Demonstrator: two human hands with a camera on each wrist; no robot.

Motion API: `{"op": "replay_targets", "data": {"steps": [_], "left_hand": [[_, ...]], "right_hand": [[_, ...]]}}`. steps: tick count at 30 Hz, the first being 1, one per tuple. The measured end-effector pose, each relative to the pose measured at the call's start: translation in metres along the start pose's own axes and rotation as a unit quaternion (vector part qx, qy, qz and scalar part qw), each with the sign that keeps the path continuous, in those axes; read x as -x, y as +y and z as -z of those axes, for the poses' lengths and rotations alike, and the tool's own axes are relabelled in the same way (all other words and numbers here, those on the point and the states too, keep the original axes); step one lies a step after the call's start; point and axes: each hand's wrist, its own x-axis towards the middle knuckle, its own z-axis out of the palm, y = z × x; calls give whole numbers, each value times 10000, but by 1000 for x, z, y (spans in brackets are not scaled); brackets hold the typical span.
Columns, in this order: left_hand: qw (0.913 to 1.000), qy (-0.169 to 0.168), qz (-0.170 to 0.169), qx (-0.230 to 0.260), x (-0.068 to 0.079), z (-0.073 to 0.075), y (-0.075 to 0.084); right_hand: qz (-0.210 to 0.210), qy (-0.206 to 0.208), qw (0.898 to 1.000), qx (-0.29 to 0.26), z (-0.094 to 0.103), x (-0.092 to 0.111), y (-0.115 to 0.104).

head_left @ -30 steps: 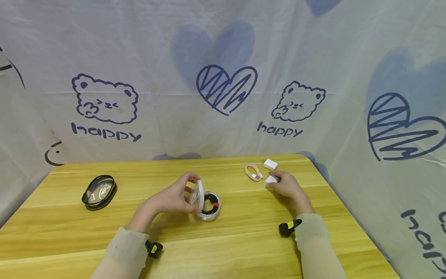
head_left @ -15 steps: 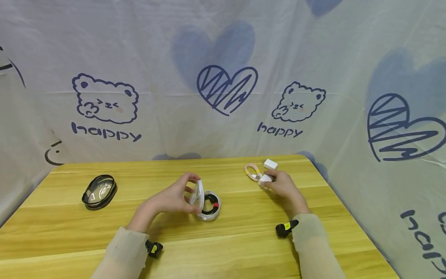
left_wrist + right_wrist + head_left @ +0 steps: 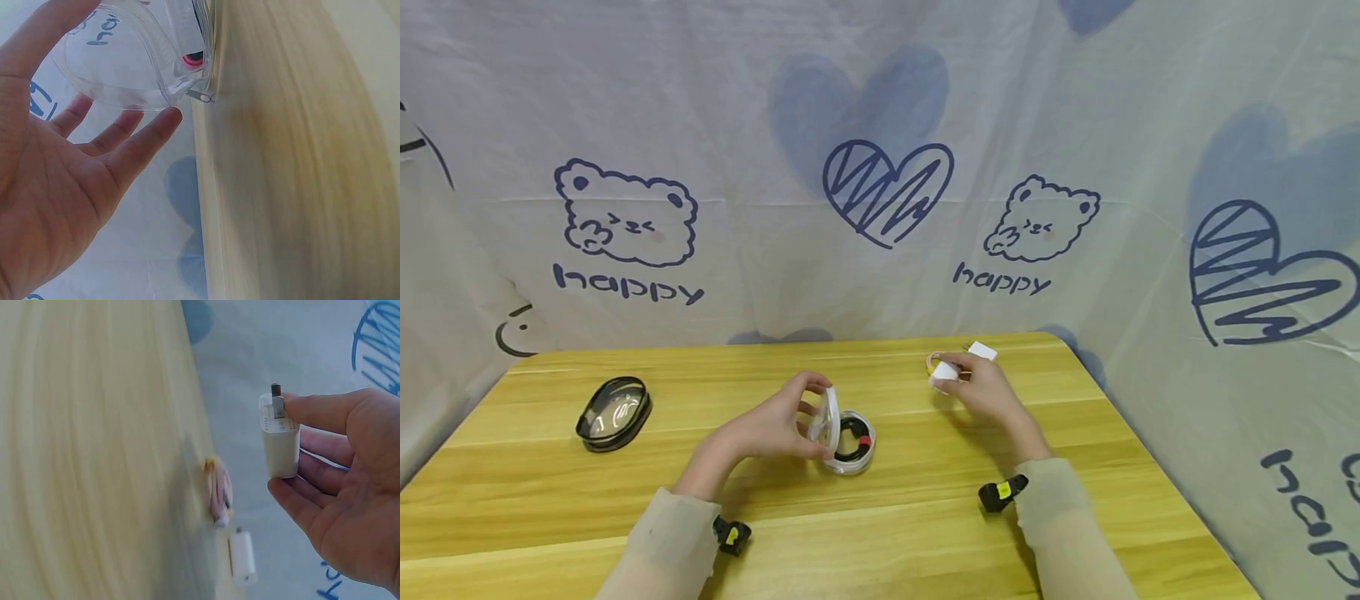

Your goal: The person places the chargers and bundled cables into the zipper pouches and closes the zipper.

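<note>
My left hand (image 3: pixel 763 427) holds up the lid (image 3: pixel 832 421) of a round clear zip case (image 3: pixel 852 471). Inside that case lies a coiled black cable (image 3: pixel 850 456) with a red tie. In the left wrist view the thumb and fingers (image 3: pixel 147 140) are on either side of the clear lid, near a zipper pull (image 3: pixel 200 95). Pinched between thumb and fingers of my right hand (image 3: pixel 992 396) is a white charger plug (image 3: pixel 281 453), raised above the table with its metal prongs showing. Behind it, the pink coiled cable (image 3: pixel 219 487) is partly covered in the head view.
A second white charger plug (image 3: pixel 982 351) lies at the table's back right, beside the pink cable. Another clear case with black edging (image 3: pixel 615 412) sits on the left of the wooden table (image 3: pixel 880 533). A printed cloth (image 3: pixel 752 275) hangs behind the table.
The right hand has moved leftward with the white charger plug, passing in front of the pink cable. My left hand keeps the lid raised in the same place.
</note>
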Motion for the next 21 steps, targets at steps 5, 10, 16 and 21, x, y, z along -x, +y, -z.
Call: {"op": "replay_targets", "data": {"steps": [5, 10, 16, 21], "left_hand": [[10000, -8, 81, 10, -1, -1, 0], [10000, -4, 17, -16, -1, -1, 0], [10000, -20, -35, -4, 0, 0, 1], [10000, -12, -60, -26, -1, -1, 0]], "right_hand": [[253, -62, 9994, -244, -5, 1, -15], [332, -92, 9991, -259, -12, 3, -28], [581, -212, 9974, -367, -22, 3, -40], [880, -335, 9951, -314, -32, 4, -49]]}}
